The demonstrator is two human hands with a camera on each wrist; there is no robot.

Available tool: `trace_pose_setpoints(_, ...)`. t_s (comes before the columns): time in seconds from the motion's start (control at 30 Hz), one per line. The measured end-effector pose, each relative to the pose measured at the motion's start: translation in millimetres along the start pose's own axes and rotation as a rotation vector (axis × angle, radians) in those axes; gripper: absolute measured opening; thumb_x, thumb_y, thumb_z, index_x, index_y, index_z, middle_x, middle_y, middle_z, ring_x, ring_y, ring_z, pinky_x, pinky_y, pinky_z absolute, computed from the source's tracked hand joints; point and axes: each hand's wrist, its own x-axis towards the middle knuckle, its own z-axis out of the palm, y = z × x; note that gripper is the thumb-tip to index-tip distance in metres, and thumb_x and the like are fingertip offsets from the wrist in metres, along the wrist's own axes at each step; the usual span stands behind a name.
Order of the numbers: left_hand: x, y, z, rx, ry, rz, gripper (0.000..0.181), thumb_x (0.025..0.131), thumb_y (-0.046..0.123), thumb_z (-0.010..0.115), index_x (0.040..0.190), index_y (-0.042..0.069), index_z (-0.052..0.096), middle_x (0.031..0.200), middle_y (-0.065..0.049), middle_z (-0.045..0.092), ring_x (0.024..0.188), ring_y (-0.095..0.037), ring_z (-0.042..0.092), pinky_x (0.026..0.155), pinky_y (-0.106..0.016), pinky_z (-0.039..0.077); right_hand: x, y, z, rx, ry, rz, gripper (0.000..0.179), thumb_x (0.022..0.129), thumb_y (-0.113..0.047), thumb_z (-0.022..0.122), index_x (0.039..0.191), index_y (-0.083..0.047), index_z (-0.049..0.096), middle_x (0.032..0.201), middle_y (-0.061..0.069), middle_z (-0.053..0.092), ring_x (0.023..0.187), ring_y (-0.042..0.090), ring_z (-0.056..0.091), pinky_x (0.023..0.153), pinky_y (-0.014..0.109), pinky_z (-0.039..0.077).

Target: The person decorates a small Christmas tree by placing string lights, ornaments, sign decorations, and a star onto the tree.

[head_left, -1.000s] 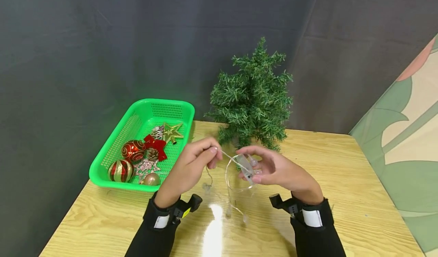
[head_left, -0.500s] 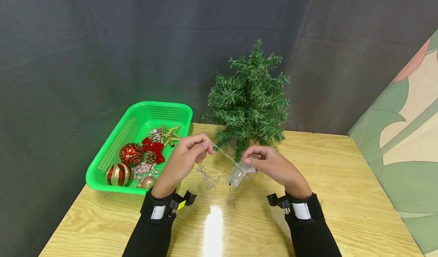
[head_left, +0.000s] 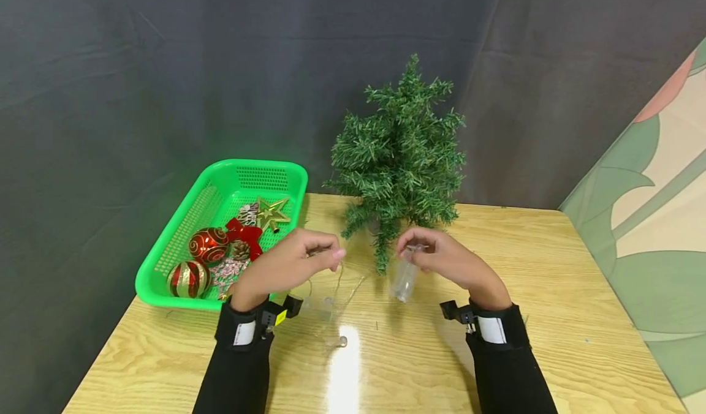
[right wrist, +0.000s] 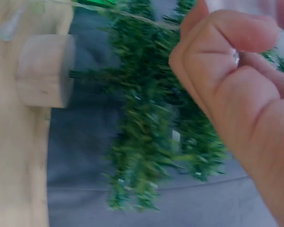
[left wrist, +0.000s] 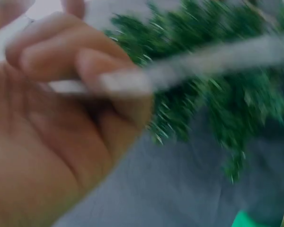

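Observation:
A string of clear fairy lights runs between my two hands, its wire and small bulbs dangling over the table. My left hand pinches the wire between thumb and fingers, beside the green basket. In the left wrist view a pale strand leaves the curled fingers, blurred. Lower right of the tree, my right hand holds the string's clear battery box by its upper end, so it hangs down. The small artificial Christmas tree stands behind both hands.
A green basket at the left contains striped and swirled red baubles, a red bow, a gold star and other ornaments. The tree has a round wooden base. A dark cloth hangs behind the table.
My hands have moved apart, the left one leftward with the wire. The battery box has swung from lying across my right fingers to hanging below them. Basket and tree stay put.

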Motion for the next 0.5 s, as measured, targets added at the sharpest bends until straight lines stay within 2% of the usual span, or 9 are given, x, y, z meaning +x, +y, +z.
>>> trace_pose_setpoints(0.07,6.9,-5.2,5.2,0.108,0.017,-0.07,0.04,0.11,0.03,0.053,0.072,0.017,0.053,0.063,0.004,0.033,0.055,-0.012,0.028,0.062,-0.028,0.031,-6.1,-4,-3,-0.01,-0.008,-0.051,0.019,0.107,-0.005,0.045,0.114,0.001,0.061,0.106,0.018,0.059,0.083,0.02,0.054,0.071,0.033,0.048)
trace_pose_setpoints(0.13,14.0,-10.0,11.7,0.213,0.031,-0.111,0.045,0.109,0.028,0.053,0.067,0.018,0.044,0.061,0.005,0.026,0.054,-0.012,0.023,0.061,-0.027,0.027,-12.2,-10,-4,-0.009,-0.016,-0.1,0.021,0.107,-0.003,0.04,0.111,0.001,0.061,0.101,0.022,0.057,0.081,0.019,0.052,0.07,0.031,0.047)
trace_pose_setpoints(0.2,20.0,-13.5,18.5,0.283,0.025,-0.129,0.044,0.108,0.022,0.053,0.067,0.019,0.036,0.063,0.005,0.023,0.056,-0.011,0.02,0.062,-0.028,0.025,-16.8,-13,-4,-0.02,-0.027,-0.129,0.02,0.109,-0.004,0.042,0.11,-0.001,0.062,0.098,0.022,0.055,0.081,0.018,0.052,0.072,0.029,0.048)
trace_pose_setpoints(0.27,25.6,-15.5,25.2,0.324,0.006,-0.127,0.038,0.104,0.014,0.053,0.069,0.019,0.039,0.065,0.007,0.027,0.058,-0.01,0.023,0.063,-0.027,0.026,-18.3,-15,-1,-0.041,-0.049,-0.144,0.019,0.109,-0.005,0.044,0.111,-0.004,0.062,0.096,0.02,0.054,0.081,0.019,0.052,0.073,0.03,0.048)
trace_pose_setpoints(0.33,29.9,-16.8,31.4,0.315,-0.029,-0.115,0.026,0.101,0.011,0.053,0.076,0.019,0.049,0.065,0.007,0.031,0.059,-0.009,0.025,0.062,-0.027,0.028,-15.9,-15,3,-0.078,-0.084,-0.139,0.017,0.11,-0.009,0.046,0.112,-0.007,0.063,0.095,0.015,0.056,0.08,0.018,0.053,0.072,0.03,0.048)
trace_pose_setpoints(0.43,35.5,-18.5,39.5,0.293,-0.099,-0.099,0.008,0.101,0.013,0.057,0.101,0.015,0.065,0.064,0.007,0.038,0.055,-0.008,0.031,0.06,-0.024,0.031,-8.6,-10,9,-0.178,-0.155,-0.114,0.015,0.11,-0.013,0.05,0.113,-0.011,0.065,0.097,0.005,0.061,0.08,0.015,0.055,0.073,0.03,0.049)
trace_pose_setpoints(0.5,38.5,-19.5,43.8,0.292,-0.161,-0.099,0.017,0.102,0.018,0.061,0.116,0.011,0.068,0.062,0.006,0.037,0.053,-0.008,0.031,0.058,-0.024,0.03,-4.5,-6,13,-0.277,-0.216,-0.064,0.013,0.109,-0.012,0.052,0.108,-0.011,0.065,0.096,0.001,0.061,0.078,0.012,0.054,0.072,0.028,0.047)
